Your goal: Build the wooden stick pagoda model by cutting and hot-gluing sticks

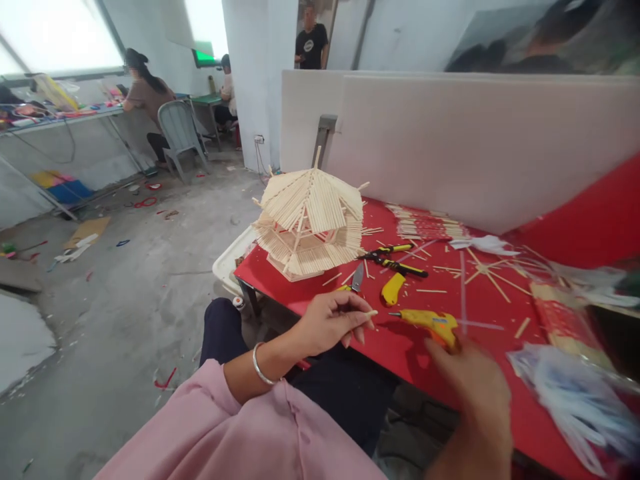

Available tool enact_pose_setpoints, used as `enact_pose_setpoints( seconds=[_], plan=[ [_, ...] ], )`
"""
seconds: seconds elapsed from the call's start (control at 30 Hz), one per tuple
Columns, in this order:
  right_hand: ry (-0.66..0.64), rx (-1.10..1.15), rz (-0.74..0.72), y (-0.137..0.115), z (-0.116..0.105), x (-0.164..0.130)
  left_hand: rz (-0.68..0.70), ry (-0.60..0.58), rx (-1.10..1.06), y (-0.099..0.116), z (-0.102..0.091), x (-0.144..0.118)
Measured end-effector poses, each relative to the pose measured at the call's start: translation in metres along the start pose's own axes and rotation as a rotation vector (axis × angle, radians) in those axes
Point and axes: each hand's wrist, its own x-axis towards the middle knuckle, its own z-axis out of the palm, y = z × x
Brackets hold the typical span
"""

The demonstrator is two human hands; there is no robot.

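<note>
Between the fingertips of my left hand [336,321], a short pale wooden stick [371,313] is pinched, held above the front edge of the red table. My right hand [470,373], blurred by motion, is wrapped round the handle of a yellow hot glue gun [431,321]. The gun's nozzle points left toward the stick, a little apart from it. Beyond my left hand stands a model pavilion [315,227] built of thin wooden sticks, with a tiered roof, at the table's left corner.
Black-and-yellow pliers [395,259], a yellow-handled tool [393,289] and a grey blade [357,277] lie behind the glue gun. Loose sticks [420,223] and a plastic bag [575,393] are on the right. White boards [450,147] stand behind the table; people sit farther left.
</note>
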Motion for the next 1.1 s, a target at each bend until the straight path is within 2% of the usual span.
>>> enact_pose_setpoints(
  seconds=[0.13,0.2,0.3,0.4,0.53,0.67,0.77,0.83,0.9,0.97,1.1],
  plan=[
    [-0.040,0.083,0.038,-0.033,-0.012,-0.002,0.005,0.099,0.060,-0.014,-0.013,0.004],
    [-0.032,0.044,0.047,-0.044,-0.017,-0.005,-0.006,0.164,0.125,-0.026,-0.022,0.008],
    [-0.090,-0.069,0.066,-0.050,-0.020,-0.006,-0.028,0.265,0.276,-0.047,-0.035,0.021],
    [-0.121,-0.116,0.122,-0.045,-0.019,-0.002,0.002,0.236,0.564,-0.064,-0.041,0.043],
    [-0.115,-0.118,0.126,-0.035,-0.016,0.002,0.083,0.186,1.083,-0.068,-0.036,0.082],
    [-0.113,-0.116,0.091,-0.023,-0.015,-0.002,0.012,0.204,1.435,-0.064,-0.024,0.111],
    [0.056,0.020,-0.024,-0.023,-0.017,-0.008,0.011,0.196,1.563,-0.060,-0.010,0.114],
    [0.209,0.247,-0.158,-0.033,-0.019,-0.011,0.095,0.151,1.593,-0.058,0.000,0.110],
    [0.283,0.466,-0.284,-0.053,-0.020,-0.010,0.197,0.093,1.601,-0.058,0.009,0.104],
    [0.283,0.566,-0.367,-0.079,-0.022,-0.006,0.257,0.052,1.592,-0.062,0.013,0.099],
    [0.197,0.503,-0.449,-0.118,-0.025,0.002,0.254,0.050,1.551,-0.079,0.011,0.098]
  ],
)
